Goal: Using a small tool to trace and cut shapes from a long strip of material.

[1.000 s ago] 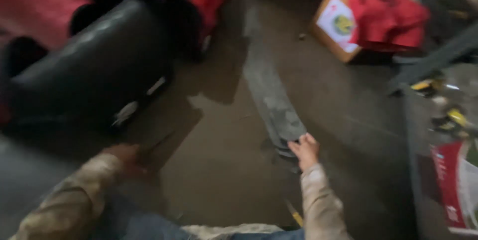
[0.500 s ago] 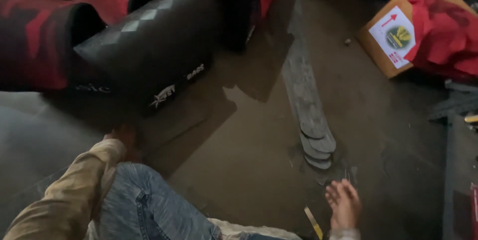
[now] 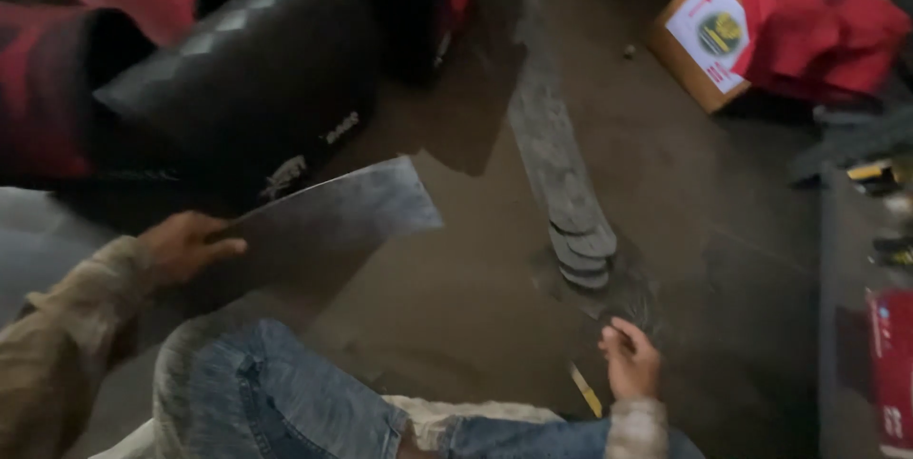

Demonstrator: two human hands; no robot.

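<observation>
Grey sheet (image 3: 333,216) gripped by left hand (image 3: 185,245), raised

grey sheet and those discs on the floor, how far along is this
Done: a long overlapping row of grey discs lies on the floor. In hand: the left hand lifts a grey sheet; the right hand rests empty near the row's end. What is left cannot be told.

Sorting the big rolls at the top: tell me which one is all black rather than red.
The black roll lying in the middle, just above the grey sheet in the left hand. The rolls either side of it are red.
</observation>
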